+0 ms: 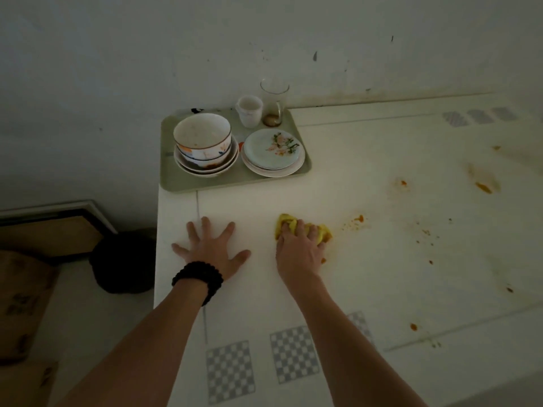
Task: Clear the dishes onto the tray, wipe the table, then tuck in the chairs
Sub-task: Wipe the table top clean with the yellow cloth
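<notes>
Dishes [205,148] fill the tray [235,180]; left hand [210,249] lies flat and spread, right hand [299,248] clutches a yellow cloth [321,230] beside orange stains [357,220] on the table [382,274].

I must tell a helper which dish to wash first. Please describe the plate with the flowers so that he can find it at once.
Look at the pale green plastic tray at the far left corner of the white table. On its right side lies a small stack of plates; the round light blue flowered plate is the top one. Only it bears pink blossoms with green leaves; the plate beneath is plain.
</notes>
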Tool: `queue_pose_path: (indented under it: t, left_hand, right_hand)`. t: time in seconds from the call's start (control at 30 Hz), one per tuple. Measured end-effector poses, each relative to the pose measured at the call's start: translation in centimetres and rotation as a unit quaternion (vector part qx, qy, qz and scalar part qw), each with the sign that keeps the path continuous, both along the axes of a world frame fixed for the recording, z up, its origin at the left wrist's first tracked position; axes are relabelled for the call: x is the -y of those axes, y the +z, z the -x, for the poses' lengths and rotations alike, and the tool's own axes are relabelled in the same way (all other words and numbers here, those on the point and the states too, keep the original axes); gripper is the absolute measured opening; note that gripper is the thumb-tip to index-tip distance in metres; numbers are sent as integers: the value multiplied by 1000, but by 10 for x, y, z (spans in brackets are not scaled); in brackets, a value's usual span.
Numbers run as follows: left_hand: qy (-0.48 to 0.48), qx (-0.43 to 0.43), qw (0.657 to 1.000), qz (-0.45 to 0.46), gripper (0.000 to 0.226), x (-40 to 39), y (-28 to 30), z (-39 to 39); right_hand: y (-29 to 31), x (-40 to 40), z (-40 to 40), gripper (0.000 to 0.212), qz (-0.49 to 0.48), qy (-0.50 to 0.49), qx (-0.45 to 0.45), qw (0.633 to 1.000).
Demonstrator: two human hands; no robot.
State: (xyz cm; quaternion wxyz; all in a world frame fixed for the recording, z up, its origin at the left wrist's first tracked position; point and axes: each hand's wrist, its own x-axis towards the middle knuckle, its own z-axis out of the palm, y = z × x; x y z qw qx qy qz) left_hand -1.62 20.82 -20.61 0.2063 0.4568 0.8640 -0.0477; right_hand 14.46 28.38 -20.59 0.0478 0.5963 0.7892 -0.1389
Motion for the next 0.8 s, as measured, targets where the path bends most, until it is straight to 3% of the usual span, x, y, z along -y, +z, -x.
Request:
queue_pose_path:
  t: [0.2, 0.27, 0.4, 0.6, 0.7, 0.8]
  left_hand:
    - [-5, 4, 1000, -2, 83, -1, 1, 0]
    - [-7, 3, 1000, -4, 83, 0, 0, 3]
    - [-5, 7, 1000, -2, 82, -1, 0, 4]
    - [-16, 0, 1000, -5, 76, 6, 10, -11]
    - [-68, -9, 998, -2, 76, 26, 12, -58]
    - [-60, 7, 998, 19, 79, 47, 11, -87]
  right_hand:
    - [-5, 11, -4, 47, -12, 200, -48, 979]
    - [-5, 6, -20, 53, -20, 220, -66, 973]
    - [-11, 7, -35, 42, -26, 149, -46, 987]
    - [2, -5, -70, 45, 22, -12, 10, 1000]
    - [7, 10, -66, 46, 23, -27, 31, 999]
    - [10, 29, -57, 46, 15, 13, 29, 999]
